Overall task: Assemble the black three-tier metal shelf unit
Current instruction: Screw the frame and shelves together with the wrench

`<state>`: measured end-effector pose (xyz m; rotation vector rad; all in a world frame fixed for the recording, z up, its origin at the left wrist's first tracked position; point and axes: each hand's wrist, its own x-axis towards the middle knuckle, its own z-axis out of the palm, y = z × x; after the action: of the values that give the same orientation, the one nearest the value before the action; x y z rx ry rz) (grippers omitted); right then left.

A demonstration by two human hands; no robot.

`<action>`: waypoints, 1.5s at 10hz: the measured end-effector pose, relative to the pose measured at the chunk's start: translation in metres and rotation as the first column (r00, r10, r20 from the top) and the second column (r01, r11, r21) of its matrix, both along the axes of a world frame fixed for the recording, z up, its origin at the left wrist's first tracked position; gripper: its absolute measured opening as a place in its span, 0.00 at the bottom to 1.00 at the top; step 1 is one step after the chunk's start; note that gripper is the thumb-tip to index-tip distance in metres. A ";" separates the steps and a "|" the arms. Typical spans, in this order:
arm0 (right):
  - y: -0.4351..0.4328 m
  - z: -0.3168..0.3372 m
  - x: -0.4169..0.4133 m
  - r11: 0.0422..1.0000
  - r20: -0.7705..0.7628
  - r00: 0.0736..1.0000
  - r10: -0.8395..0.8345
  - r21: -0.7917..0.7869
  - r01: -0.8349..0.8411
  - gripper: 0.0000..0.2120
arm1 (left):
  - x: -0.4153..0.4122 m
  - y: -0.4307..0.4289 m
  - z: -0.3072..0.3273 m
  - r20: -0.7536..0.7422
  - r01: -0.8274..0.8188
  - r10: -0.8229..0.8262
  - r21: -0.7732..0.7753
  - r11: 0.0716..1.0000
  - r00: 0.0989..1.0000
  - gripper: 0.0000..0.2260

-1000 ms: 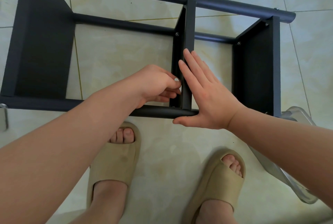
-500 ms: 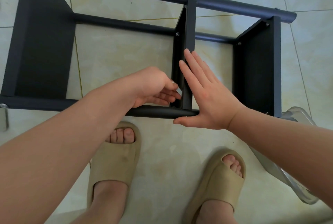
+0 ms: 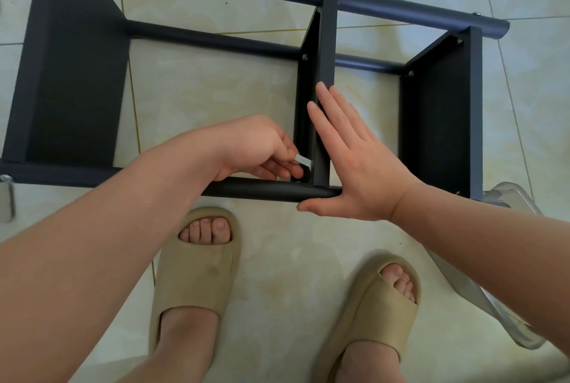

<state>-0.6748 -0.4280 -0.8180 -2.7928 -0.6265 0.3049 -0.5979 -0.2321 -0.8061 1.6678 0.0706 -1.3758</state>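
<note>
The black shelf unit (image 3: 74, 80) lies on its side on the tiled floor, with three shelf panels standing between round black poles. My left hand (image 3: 259, 148) pinches a small silver tool (image 3: 303, 161) at the near lower corner of the middle panel (image 3: 327, 52), where it meets the near pole (image 3: 265, 191). My right hand (image 3: 354, 160) lies flat with straight fingers against the right face of that middle panel, thumb under the pole. The screw itself is hidden by my fingers.
My two feet in beige slippers (image 3: 197, 271) stand just in front of the near pole. A clear plastic bag (image 3: 499, 299) lies on the floor at the right, under my right forearm. A metal piece (image 3: 7, 197) lies at the left edge.
My left hand has turned slightly, so the silver tool now shows between its fingers. My right hand and the shelf unit have stayed in place.
</note>
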 end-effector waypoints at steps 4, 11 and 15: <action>0.000 0.001 0.000 1.000 -0.002 1.000 -0.002 0.000 0.002 0.59 | -0.002 0.005 0.002 0.072 0.164 -0.166 0.025 0.986 0.984 0.05; 0.000 0.000 0.000 1.000 -0.004 1.000 -0.002 0.000 0.002 0.59 | 0.002 0.001 0.003 0.420 0.150 -0.184 0.112 0.982 0.889 0.09; 0.000 -0.001 0.001 1.000 0.001 1.000 -0.003 0.016 0.003 0.59 | -0.007 -0.010 -0.004 0.151 -0.197 0.192 0.021 0.980 0.970 0.05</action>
<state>-0.6742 -0.4275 -0.8188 -2.7786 -0.6219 0.2963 -0.6053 -0.2423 -0.8102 1.7390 0.1701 -1.1069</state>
